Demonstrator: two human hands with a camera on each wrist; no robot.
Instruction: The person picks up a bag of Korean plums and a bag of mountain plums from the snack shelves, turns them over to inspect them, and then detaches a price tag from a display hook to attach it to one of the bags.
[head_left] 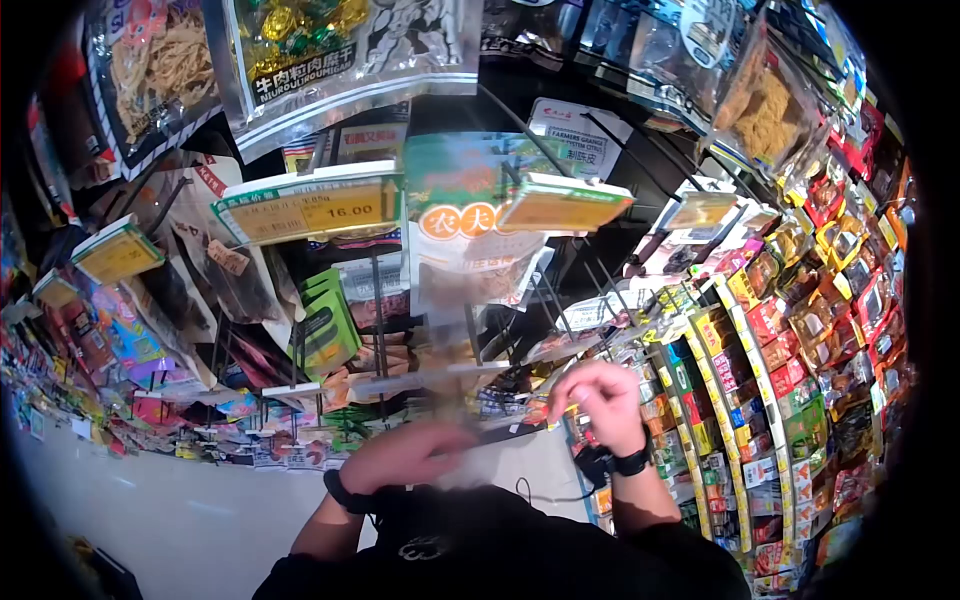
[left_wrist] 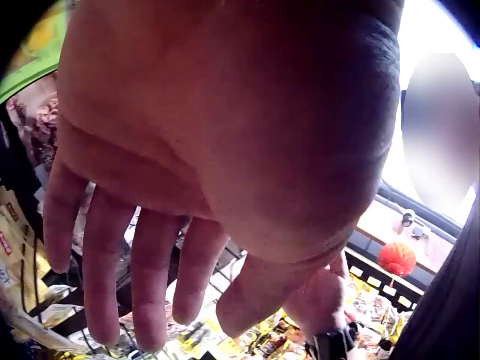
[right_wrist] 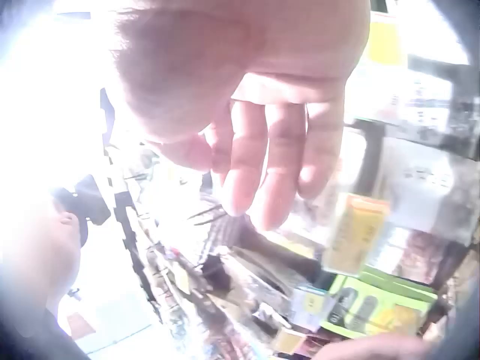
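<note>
My left hand [head_left: 412, 455] is held low in front of my body, near the hanging snack bags. In the left wrist view its fingers [left_wrist: 103, 292] point downward, nearly straight and spread, with nothing in them. To the right, my right hand [head_left: 603, 398] is raised with loosely bent fingers. The right wrist view shows those fingers [right_wrist: 244, 165] hanging relaxed, holding nothing. Ahead of both hands hangs a snack pouch [head_left: 470, 240] with an orange logo. Green packets [head_left: 325, 325] hang left of it, and they also show in the right wrist view.
Price tags, one reading 16.00 [head_left: 310, 208], jut out from the rack on metal hooks. Larger bags [head_left: 350, 60] hang above. Tiered shelves of colourful packets [head_left: 810, 380] curve along the right. Pale floor [head_left: 180, 495] lies at the lower left.
</note>
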